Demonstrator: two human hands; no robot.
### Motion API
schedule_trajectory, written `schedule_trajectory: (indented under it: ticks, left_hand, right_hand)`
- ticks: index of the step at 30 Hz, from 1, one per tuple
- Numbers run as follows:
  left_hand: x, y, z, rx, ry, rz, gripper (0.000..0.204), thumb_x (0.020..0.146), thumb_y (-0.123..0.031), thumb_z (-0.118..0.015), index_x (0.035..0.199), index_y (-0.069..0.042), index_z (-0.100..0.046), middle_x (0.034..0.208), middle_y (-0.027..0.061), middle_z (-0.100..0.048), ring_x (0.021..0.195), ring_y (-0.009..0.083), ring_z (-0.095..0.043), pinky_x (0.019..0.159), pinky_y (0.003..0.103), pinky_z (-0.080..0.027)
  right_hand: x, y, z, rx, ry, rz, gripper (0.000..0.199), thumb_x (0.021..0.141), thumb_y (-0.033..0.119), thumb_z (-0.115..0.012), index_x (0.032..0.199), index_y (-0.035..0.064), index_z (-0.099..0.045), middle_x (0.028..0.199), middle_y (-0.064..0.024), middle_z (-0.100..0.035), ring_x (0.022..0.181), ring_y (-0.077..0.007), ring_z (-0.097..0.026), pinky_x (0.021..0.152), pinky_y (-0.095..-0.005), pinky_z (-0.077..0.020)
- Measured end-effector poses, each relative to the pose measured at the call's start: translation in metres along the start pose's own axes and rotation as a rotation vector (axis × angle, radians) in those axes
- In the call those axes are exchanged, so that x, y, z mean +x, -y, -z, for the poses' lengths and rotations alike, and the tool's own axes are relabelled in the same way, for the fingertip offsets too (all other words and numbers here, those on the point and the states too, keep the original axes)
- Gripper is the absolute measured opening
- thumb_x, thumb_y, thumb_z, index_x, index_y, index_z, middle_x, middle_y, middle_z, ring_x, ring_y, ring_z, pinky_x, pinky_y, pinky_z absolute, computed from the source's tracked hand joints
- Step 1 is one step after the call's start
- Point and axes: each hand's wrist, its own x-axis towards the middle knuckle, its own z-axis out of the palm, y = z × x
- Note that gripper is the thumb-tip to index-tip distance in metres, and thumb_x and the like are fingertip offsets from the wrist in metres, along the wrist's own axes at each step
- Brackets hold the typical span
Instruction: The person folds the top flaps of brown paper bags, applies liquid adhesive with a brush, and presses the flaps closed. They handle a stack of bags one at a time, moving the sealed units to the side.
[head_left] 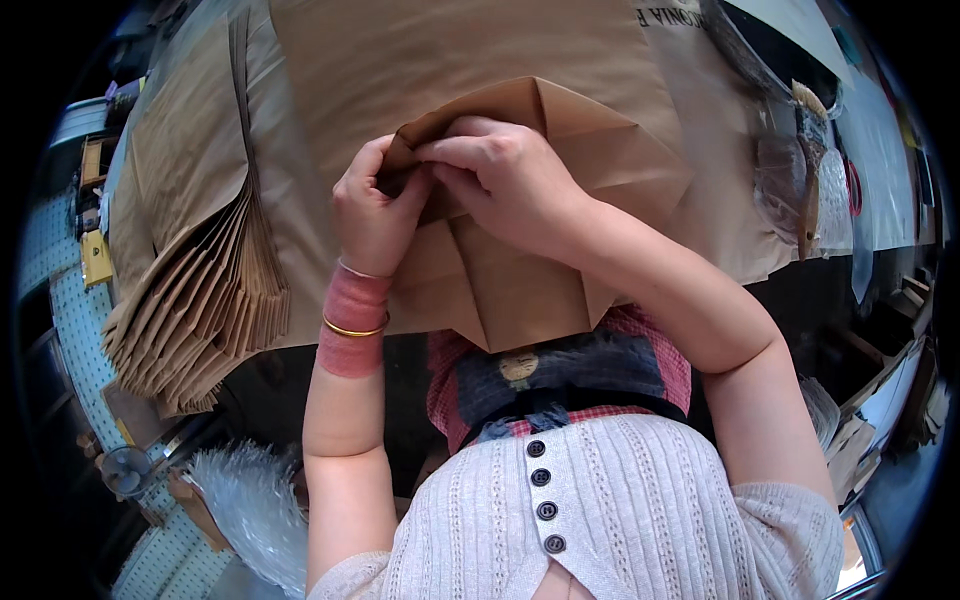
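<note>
A brown paper bag (525, 285) lies in front of me, its near end spread into a folded, many-sided shape with creases. My left hand (380, 205) pinches the left corner of that end between thumb and fingers. Close beside it, my right hand (505, 175) has its fingertips on the same corner, thumb and index finger pressed together on the paper. The hands nearly touch each other. Part of the folded edge is hidden behind my fingers. A pink band and a gold-coloured bangle circle my left wrist.
To the left lies a fanned stack of folded brown paper bags (205, 290). A brush (808, 110) and clear plastic (782, 180) lie on the table's right side. Brown paper (715, 220) covers the tabletop. Clear plastic wrapping (250, 510) sits below the table at left.
</note>
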Motion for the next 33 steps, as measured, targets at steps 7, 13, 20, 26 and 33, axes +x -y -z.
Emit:
schedule_trajectory:
  ticks: [7,13,20,26,33]
  left_hand:
    - [-0.003,0.008,0.009,-0.130,-0.004,-0.130,0.031,0.083,-0.007,-0.049,0.107,0.004,-0.065,0.091,0.0147,-0.069,0.080,0.0206,-0.066,0.076,0.032,-0.052]
    - [0.009,0.000,0.030,-0.179,0.240,-0.148,0.033,0.088,-0.010,-0.044,0.104,0.009,-0.065,0.091,0.0153,-0.068,0.082,0.0180,-0.064,0.075,0.029,-0.051]
    - [0.002,0.002,0.025,-0.373,0.203,0.056,0.024,0.093,-0.007,-0.056,0.112,0.006,-0.064,0.090,0.0074,-0.069,0.081,0.0108,-0.062,0.074,0.027,-0.051]
    - [0.006,0.002,0.030,0.168,-0.011,-0.216,0.018,0.091,-0.007,-0.061,0.105,0.002,-0.068,0.087,0.0151,-0.071,0.076,0.0163,-0.068,0.070,0.027,-0.052]
    - [0.000,-0.019,0.035,-0.062,0.078,-0.084,0.014,0.090,-0.007,-0.063,0.099,0.002,-0.070,0.085,0.0165,-0.071,0.074,0.0210,-0.070,0.068,0.029,-0.053]
  right_hand:
    - [0.001,-0.004,-0.004,-0.020,0.030,-0.013,0.012,0.082,0.013,-0.065,0.087,0.0045,-0.071,0.081,-0.0141,-0.067,0.075,-0.0331,-0.066,0.068,-0.0417,-0.0534]
    - [0.013,0.005,-0.008,0.015,0.029,-0.105,0.015,0.079,0.014,-0.072,0.086,0.0013,-0.070,0.075,-0.0132,-0.067,0.067,-0.0272,-0.067,0.062,-0.0349,-0.0537]
    - [0.002,0.022,-0.011,-0.029,-0.001,-0.033,0.010,0.079,0.011,-0.069,0.081,0.0017,-0.067,0.074,-0.0128,-0.065,0.067,-0.0278,-0.065,0.060,-0.0366,-0.0519]
    - [-0.006,0.015,-0.016,0.000,0.051,-0.155,0.011,0.080,0.014,-0.068,0.076,0.0040,-0.065,0.073,-0.0123,-0.065,0.068,-0.0317,-0.064,0.060,-0.0414,-0.0511]
    - [0.004,0.025,-0.026,-0.156,-0.101,-0.033,0.012,0.080,0.017,-0.068,0.080,0.0053,-0.066,0.074,-0.0119,-0.065,0.068,-0.0313,-0.064,0.061,-0.0405,-0.0523]
